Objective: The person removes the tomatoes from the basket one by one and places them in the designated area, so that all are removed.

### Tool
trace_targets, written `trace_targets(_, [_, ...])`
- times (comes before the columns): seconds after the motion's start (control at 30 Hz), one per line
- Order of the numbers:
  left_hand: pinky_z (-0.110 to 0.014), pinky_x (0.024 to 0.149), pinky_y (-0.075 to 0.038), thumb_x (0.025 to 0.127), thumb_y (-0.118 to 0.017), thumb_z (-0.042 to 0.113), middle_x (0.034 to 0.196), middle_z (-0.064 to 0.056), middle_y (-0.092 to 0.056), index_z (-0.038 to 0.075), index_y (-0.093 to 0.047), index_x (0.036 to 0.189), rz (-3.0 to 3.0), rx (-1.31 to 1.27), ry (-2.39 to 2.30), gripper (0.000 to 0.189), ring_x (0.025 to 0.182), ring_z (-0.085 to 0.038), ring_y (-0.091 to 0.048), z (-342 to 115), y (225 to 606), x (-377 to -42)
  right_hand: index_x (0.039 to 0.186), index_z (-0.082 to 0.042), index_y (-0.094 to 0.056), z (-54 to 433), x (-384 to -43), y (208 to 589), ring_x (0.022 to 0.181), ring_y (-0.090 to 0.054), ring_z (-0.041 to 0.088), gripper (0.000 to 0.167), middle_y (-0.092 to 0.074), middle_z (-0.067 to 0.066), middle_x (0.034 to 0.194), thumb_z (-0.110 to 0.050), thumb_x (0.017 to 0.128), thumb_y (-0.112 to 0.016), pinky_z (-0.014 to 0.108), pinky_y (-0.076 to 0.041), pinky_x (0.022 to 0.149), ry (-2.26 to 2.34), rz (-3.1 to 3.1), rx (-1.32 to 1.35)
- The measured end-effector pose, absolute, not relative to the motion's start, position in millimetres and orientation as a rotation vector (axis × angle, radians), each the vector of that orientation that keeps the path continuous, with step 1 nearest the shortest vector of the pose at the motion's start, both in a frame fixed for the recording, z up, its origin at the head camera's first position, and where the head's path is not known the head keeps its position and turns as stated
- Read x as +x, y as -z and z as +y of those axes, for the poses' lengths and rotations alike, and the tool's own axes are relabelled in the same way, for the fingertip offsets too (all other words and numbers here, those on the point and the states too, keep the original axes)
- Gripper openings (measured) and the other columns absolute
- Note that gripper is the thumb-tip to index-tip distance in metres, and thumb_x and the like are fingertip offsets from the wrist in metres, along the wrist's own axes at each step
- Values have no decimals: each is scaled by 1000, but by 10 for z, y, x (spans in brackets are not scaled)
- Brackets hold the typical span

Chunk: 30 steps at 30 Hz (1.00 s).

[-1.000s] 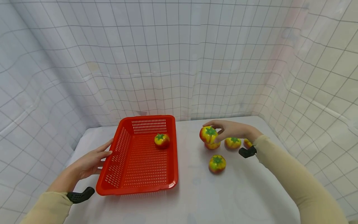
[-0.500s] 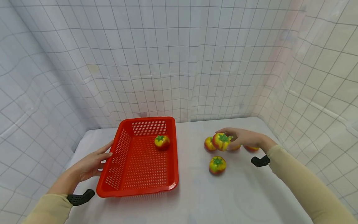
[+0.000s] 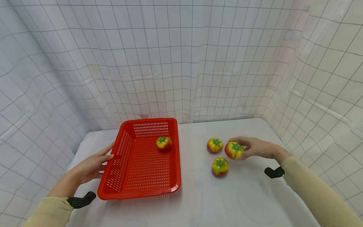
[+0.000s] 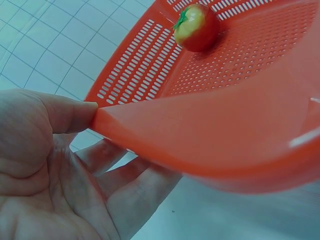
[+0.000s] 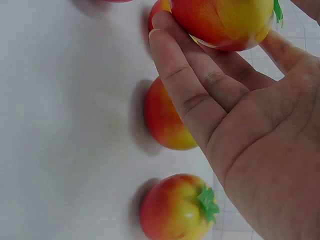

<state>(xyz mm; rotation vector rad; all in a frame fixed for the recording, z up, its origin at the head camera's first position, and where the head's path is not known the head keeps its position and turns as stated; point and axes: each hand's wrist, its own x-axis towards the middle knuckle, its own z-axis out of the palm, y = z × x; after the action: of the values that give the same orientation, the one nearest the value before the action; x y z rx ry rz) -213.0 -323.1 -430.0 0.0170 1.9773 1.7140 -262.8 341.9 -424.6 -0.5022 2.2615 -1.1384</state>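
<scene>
In the head view my right hand [image 3: 256,148] holds a red-and-yellow tomato [image 3: 233,150] with a green star-shaped top, over the right part of the table. The right wrist view shows the held tomato [image 5: 225,22] between thumb and fingers, with other tomatoes below. My left hand [image 3: 90,166] is at the left side of a red perforated plastic basket [image 3: 177,157]. Up close, the left thumb presses on the basket's rim [image 4: 165,117] while the fingers reach beneath it. One tomato [image 3: 164,143] lies inside the basket, toward its far right corner.
Two loose tomatoes, a farther one [image 3: 215,145] and a nearer one [image 3: 220,167], sit between basket and right hand. More are partly hidden behind that hand. A white table [image 3: 215,201] carries everything, with grid-patterned curtains [image 3: 181,63] at the back and sides.
My right hand has moved rightward and a little nearer with its tomato, away from above the farther loose tomato. The left hand and basket have stayed in place.
</scene>
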Motion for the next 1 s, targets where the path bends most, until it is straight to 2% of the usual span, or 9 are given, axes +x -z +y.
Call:
trace_targets(0.17, [-56, 86, -58, 111, -46, 31, 136, -18, -53, 27, 7, 164, 1980, 2, -1708, 75, 107, -33, -67, -3239, 4296, -2128, 152, -32, -47, 3479, -2563, 4337, 148, -24, 40, 73, -26, 11, 163, -27, 86, -78, 64, -30, 113, 1150, 2238, -437])
trace_targets(0.27, [-56, 86, -58, 110, -47, 31, 135, -17, -54, 27, 6, 164, 1978, -17, -1712, 76, 107, -33, -68, -3242, 4295, -2127, 153, -32, -47, 3508, -2533, 4388, 147, -25, 43, 74, -24, 15, 164, -27, 86, -78, 64, -31, 113, 1141, 2234, -412])
trace_targets(0.5, [-55, 86, -58, 111, -46, 30, 134, -15, -55, 27, 9, 163, 1970, 14, -1708, 76, 107, -32, -68, -3248, 4292, -2140, 150, -36, -52, 3564, -2473, 4486, 147, -29, 37, 72, -31, 10, 162, -24, 85, -79, 62, -32, 113, 1110, 2244, -414])
trace_targets(0.6, [-55, 85, -59, 111, -46, 31, 133, -15, -55, 28, 8, 164, 1972, 6, -1707, 76, 106, -32, -68, -3248, 4290, -2143, 151, -33, -51, 3593, -2454, 4523, 146, -31, 36, 73, -34, 8, 161, -23, 84, -79, 62, -30, 113, 1109, 2239, -421])
trace_targets(0.83, [-55, 86, -58, 110, -47, 31, 136, -16, -54, 27, 8, 164, 1973, -5, -1711, 76, 107, -31, -67, -3237, 4296, -2138, 148, -31, -53, 3681, -2412, 4586, 147, -27, 41, 71, -37, 7, 159, -22, 82, -79, 63, -31, 112, 1073, 2244, -433])
trace_targets(1.0, [-55, 86, -58, 110, -46, 31, 137, -16, -54, 26, 8, 164, 1975, 0, -1709, 76, 107, -31, -67, -3232, 4292, -2141, 149, -30, -52, 3740, -2377, 4610, 146, -31, 41, 71, -39, 8, 158, -24, 83, -78, 58, -35, 110, 1049, 2262, -432])
